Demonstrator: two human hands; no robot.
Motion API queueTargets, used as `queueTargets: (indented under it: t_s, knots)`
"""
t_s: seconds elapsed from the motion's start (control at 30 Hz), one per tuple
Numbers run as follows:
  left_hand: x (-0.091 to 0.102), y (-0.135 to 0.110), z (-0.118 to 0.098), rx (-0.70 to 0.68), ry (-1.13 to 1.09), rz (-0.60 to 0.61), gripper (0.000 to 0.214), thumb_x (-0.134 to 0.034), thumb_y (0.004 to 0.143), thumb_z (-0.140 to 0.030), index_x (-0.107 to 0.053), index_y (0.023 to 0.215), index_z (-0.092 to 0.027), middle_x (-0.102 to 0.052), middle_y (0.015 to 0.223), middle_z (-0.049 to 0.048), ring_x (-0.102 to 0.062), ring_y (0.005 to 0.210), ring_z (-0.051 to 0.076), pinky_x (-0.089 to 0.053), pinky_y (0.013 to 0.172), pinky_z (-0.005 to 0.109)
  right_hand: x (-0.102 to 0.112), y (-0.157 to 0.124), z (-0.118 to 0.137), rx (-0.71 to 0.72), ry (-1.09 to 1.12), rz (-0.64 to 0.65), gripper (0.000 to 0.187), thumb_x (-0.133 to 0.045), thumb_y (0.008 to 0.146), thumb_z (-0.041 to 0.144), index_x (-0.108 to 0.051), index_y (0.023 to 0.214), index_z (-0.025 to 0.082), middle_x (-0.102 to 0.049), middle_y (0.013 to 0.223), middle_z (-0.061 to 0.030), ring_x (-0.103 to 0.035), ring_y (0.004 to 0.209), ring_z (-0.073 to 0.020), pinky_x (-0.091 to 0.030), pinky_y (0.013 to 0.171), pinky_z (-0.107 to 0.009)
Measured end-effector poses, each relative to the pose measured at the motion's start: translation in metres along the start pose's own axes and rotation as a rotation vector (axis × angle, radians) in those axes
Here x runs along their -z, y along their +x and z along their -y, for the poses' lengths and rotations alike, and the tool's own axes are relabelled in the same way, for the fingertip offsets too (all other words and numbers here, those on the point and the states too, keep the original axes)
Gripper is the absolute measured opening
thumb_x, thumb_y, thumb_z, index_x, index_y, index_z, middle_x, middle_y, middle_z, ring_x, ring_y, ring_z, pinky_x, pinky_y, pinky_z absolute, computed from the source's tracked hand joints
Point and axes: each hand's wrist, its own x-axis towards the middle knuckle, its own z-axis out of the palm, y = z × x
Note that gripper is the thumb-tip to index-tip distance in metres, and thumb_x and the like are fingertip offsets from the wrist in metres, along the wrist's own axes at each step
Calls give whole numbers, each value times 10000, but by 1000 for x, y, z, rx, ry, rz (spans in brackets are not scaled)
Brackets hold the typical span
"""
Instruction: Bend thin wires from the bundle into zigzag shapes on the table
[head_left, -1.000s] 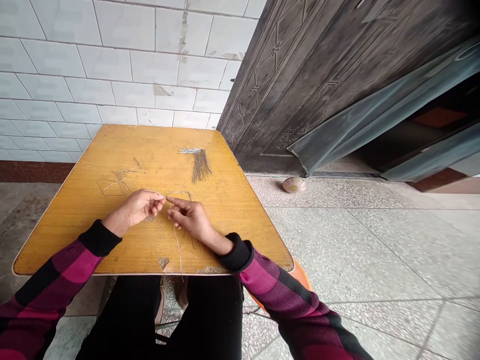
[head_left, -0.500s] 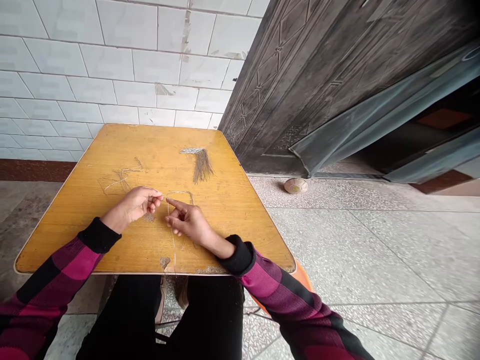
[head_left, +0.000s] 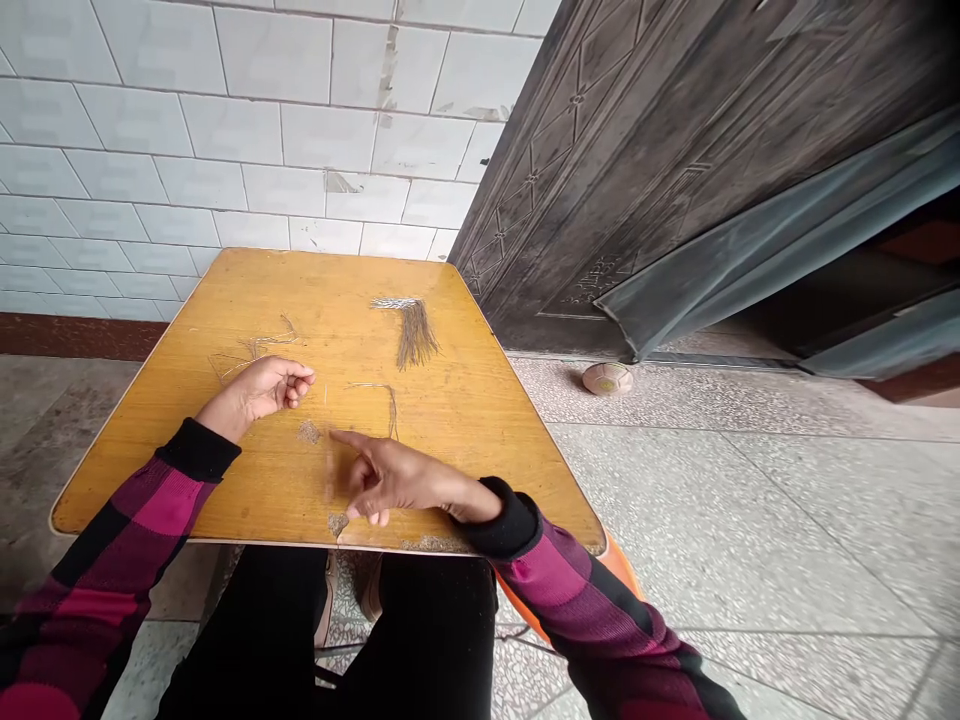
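Note:
My left hand (head_left: 271,388) is over the left-middle of the table, its thumb and fingertips pinched together on a thin wire that hardly shows. My right hand (head_left: 386,475) is lower and nearer the front edge. Its index finger points left and its thumb is spread away from it, with nothing visible held. Beside its fingertip runs a faint blurred strand (head_left: 328,465), seemingly part of the wire. A bent wire piece (head_left: 392,400) lies just beyond my right hand. Loose tangled wires (head_left: 259,345) rest behind my left hand, partly hidden by it.
A bundle of thin wires (head_left: 416,335), bent with a pale twisted end, lies at the back right of the yellow wooden table (head_left: 487,450). A white tiled wall (head_left: 285,140) stands behind. On the floor to the right is a worn ball (head_left: 607,378) near a dark door (head_left: 600,190).
My right hand has moved down toward the front edge, away from my left hand, and its thumb and index finger have spread. The left hand has shifted slightly up and left.

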Motion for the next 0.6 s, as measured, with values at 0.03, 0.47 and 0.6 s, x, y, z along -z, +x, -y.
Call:
queueTargets:
  t_s: [0.03, 0.47, 0.6]
  knots:
    - [-2, -1, 2, -17, 37, 7, 226, -516, 762, -61, -554, 543, -104, -486, 469, 5, -431, 393, 57, -324, 388, 167, 6, -3, 2, -17, -16, 14, 1044, -793, 690, 247, -145, 1505, 161, -633, 657, 44, -592, 489, -91, -500, 468, -193]
    - [-16, 0, 22, -209, 162, 168, 166, -616, 762, -233, -647, 656, -109, -520, 485, 2, -425, 429, 60, -305, 426, 182, 30, 23, -15, 390, -170, -681, 340, -611, 822, 444, -631, 953, 131, -604, 719, -4, -502, 464, -52, -387, 387, -169]
    - [-13, 3, 19, -243, 185, 163, 160, -628, 753, -236, -644, 657, -109, -504, 471, -3, -386, 410, 54, -262, 407, 185, 23, 29, -17, 372, -152, -631, 334, -621, 813, 452, -643, 897, 129, -585, 660, 7, -504, 460, -57, -406, 377, -161]
